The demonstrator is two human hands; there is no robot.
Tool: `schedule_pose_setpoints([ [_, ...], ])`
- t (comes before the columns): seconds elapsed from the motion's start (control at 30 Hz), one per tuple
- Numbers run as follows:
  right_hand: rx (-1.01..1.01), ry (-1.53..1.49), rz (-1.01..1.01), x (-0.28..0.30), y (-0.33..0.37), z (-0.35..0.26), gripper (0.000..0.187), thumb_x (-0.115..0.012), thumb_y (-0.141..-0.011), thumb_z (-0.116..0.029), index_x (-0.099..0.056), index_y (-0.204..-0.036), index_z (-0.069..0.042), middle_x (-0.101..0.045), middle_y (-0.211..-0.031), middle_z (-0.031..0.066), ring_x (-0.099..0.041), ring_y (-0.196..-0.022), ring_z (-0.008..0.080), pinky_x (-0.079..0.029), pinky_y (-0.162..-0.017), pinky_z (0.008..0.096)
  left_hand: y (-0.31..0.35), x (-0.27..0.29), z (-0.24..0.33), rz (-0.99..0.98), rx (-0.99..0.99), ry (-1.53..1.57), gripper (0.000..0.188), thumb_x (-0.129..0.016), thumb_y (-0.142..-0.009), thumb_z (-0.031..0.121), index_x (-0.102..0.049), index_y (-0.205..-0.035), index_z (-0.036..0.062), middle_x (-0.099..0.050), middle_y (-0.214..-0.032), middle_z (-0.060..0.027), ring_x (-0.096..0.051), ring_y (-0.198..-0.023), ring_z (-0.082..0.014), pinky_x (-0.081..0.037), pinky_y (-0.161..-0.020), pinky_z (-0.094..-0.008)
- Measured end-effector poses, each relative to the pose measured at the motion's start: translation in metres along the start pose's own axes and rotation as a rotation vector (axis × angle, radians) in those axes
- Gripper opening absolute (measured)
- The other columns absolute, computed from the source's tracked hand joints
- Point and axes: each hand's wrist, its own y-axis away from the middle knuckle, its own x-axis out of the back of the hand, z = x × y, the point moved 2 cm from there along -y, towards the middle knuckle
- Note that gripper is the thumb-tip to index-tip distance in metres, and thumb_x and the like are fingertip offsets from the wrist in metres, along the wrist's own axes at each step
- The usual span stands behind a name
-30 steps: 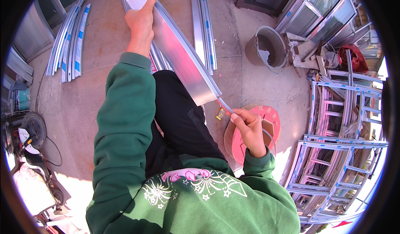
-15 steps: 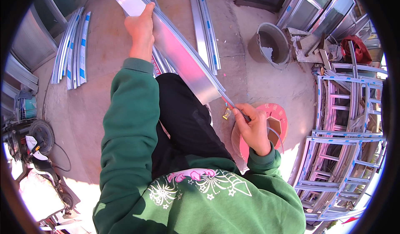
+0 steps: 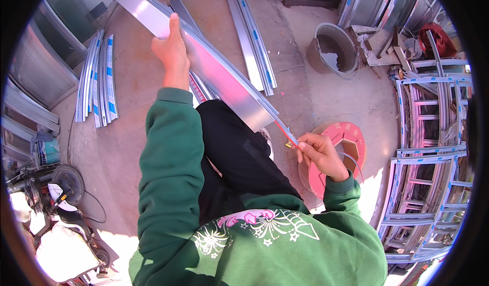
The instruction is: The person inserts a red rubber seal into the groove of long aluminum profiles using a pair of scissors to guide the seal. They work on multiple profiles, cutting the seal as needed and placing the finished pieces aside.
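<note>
A long silver aluminium profile (image 3: 224, 85) slants from the far left down across my lap, its near end just above my right knee. My left hand (image 3: 172, 54) is wrapped around it partway along, thumb lying on top. From its near end juts a thin grey strip with a reddish side (image 3: 286, 131). My right hand (image 3: 323, 151) pinches that strip between thumb and fingers, a little beyond the end of the metal. Below the right hand, on the floor, is a red cardboard reel (image 3: 355, 137) with a thin pale strand curving out of its centre.
More profiles (image 3: 253, 41) lie on the floor ahead, and a taped bundle (image 3: 97, 82) lies at left. A grey bucket (image 3: 317, 51) stands ahead right. Stacked window frames (image 3: 425, 184) line the right side. A wheeled machine (image 3: 66, 194) is at lower left.
My right hand has drawn slightly away from the profile's end, and more of the strip shows between them. My left hand keeps its grip. The whole view has shifted a little.
</note>
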Motion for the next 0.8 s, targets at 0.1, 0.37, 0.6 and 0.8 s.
schedule_pose_setpoints([
  [0.1, 0.215, 0.247, 0.144, -0.012, -0.015, 0.006, 0.015, -0.053, -0.102, -0.006, -0.065, -0.1, 0.001, -0.062, -0.071, 0.0021, -0.049, -0.056, 0.0091, -0.04, -0.054, 0.0287, 0.003, -0.003, -0.001, 0.014, 0.004, -0.028, 0.057, -0.078, -0.091, 0.042, -0.06, -0.106, -0.0095, -0.068, -0.106, -0.0159, -0.066, -0.093, -0.0215, -0.053, -0.084, -0.0344],
  [0.37, 0.26, 0.155, 0.059, -0.009, -0.012, -0.003, 0.015, -0.054, -0.102, -0.008, -0.064, -0.102, 0.003, -0.062, -0.071, 0.0036, -0.052, -0.057, 0.0107, -0.042, -0.055, 0.028, 0.0, 0.003, 0.01, -0.036, -0.006, 0.016, 0.05, -0.071, -0.097, 0.038, -0.063, -0.106, -0.0102, -0.068, -0.103, -0.013, -0.065, -0.089, -0.0187, -0.054, -0.08, -0.0339],
  [0.6, 0.292, 0.205, 0.157, -0.017, -0.026, -0.008, 0.017, -0.059, -0.099, -0.009, -0.067, -0.095, 0.005, -0.07, -0.072, 0.0069, -0.052, -0.058, 0.0092, -0.041, -0.055, 0.0265, 0.009, -0.004, 0.003, -0.09, -0.023, 0.064, 0.05, -0.069, -0.099, 0.038, -0.063, -0.107, -0.0108, -0.068, -0.1, -0.0118, -0.064, -0.089, -0.0186, -0.053, -0.079, -0.0339],
  [0.8, 0.17, -0.054, -0.098, -0.002, -0.018, -0.005, 0.019, -0.055, -0.102, -0.011, -0.066, -0.105, 0.004, -0.071, -0.079, 0.004, -0.052, -0.058, 0.0082, -0.041, -0.054, 0.0265, 0.004, 0.0, 0.002, -0.106, 0.004, 0.014, 0.051, -0.067, -0.1, 0.038, -0.062, -0.111, -0.0116, -0.068, -0.106, -0.0136, -0.065, -0.092, -0.0206, -0.054, -0.081, -0.0339],
])
